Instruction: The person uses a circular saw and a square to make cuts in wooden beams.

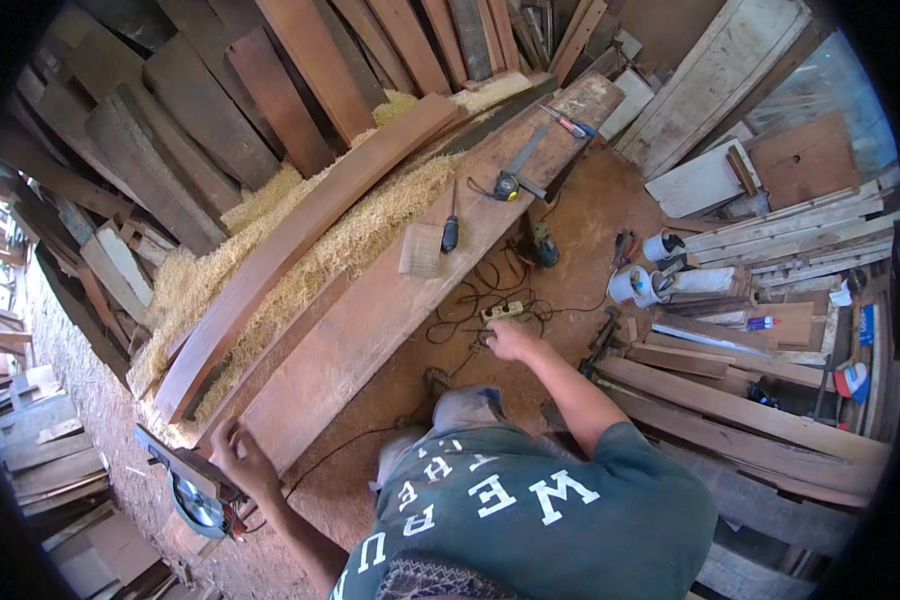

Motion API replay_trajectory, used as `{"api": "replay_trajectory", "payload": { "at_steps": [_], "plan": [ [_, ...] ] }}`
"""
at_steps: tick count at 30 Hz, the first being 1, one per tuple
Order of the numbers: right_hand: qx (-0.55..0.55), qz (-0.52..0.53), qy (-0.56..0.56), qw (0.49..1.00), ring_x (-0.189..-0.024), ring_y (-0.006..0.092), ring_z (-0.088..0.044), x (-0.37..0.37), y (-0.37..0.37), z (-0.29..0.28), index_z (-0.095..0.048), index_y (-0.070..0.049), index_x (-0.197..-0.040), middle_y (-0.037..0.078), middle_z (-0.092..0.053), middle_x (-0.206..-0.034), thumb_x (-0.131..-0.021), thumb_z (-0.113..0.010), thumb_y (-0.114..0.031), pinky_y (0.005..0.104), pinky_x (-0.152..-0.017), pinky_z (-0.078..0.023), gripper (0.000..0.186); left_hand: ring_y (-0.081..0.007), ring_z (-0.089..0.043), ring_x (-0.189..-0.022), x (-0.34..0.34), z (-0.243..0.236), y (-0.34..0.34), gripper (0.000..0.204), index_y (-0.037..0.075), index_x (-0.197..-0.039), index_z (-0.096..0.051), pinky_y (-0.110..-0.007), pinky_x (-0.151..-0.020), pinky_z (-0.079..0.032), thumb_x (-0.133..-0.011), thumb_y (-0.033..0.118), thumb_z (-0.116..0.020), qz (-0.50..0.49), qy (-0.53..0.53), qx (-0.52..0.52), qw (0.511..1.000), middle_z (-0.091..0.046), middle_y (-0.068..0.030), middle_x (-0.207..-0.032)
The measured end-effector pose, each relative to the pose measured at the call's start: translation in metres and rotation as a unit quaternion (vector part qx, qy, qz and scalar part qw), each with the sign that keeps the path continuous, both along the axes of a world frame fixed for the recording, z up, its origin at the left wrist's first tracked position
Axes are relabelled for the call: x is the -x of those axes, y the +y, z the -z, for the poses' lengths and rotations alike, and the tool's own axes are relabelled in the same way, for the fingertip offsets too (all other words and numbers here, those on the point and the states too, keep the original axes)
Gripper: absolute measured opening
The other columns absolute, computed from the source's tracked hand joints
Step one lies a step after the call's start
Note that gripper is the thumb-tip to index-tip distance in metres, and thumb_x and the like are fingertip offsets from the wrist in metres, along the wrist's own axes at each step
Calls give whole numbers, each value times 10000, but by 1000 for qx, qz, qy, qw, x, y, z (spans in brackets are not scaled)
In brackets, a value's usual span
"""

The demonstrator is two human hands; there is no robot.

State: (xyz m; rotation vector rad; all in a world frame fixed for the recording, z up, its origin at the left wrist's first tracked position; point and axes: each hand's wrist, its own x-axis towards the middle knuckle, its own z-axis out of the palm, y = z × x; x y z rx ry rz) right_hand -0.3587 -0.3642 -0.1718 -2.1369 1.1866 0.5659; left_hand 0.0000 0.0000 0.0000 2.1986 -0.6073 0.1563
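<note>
My left hand is at the near left end of the long wooden bench plank, fingers bent and slightly apart, seemingly resting on its edge. Just left of it, a circular saw with a round blade sits tilted at the plank's end. Beyond the plank's far side of the work, my right hand reaches low over the floor, closed beside a pale socket strip. What its fingers hold is hidden, though dark cord lies around them.
A curved beam lies among wood shavings. The bench carries a screwdriver, tape measure, square and small block. Tangled cable covers floor. White buckets and stacked boards stand right.
</note>
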Motion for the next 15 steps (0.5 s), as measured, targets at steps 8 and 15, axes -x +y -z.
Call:
{"api": "replay_trajectory", "payload": {
  "at_steps": [8, 15],
  "plan": [
    [14, 154, -183, 971, -1171, 368, -608, -54, -61, -19, -543, -50, -1337, 205, -641, -1247, -931, -626, -277, 454, -977, -488, 472, -333, -669, -999, 52, 50, -35, 286, 2, -1146, -641, -417, -893, -512, -867, 59, -663, 132, 151, -170, 965, -689, -209, -1070],
    [33, 133, -183, 974, -1220, 374, -577, -131, -204, 14, -538, -179, -1372, 185, -622, -1287, -977, -535, -326, 444, -1040, -455, 421, -345, -690, -956, 100, 90, -84, 257, 6, -1084, -670, -433, -839, -534, -838, 38, -602, 148, 189, -236, 942, -703, -208, -1009]
  ]
}}
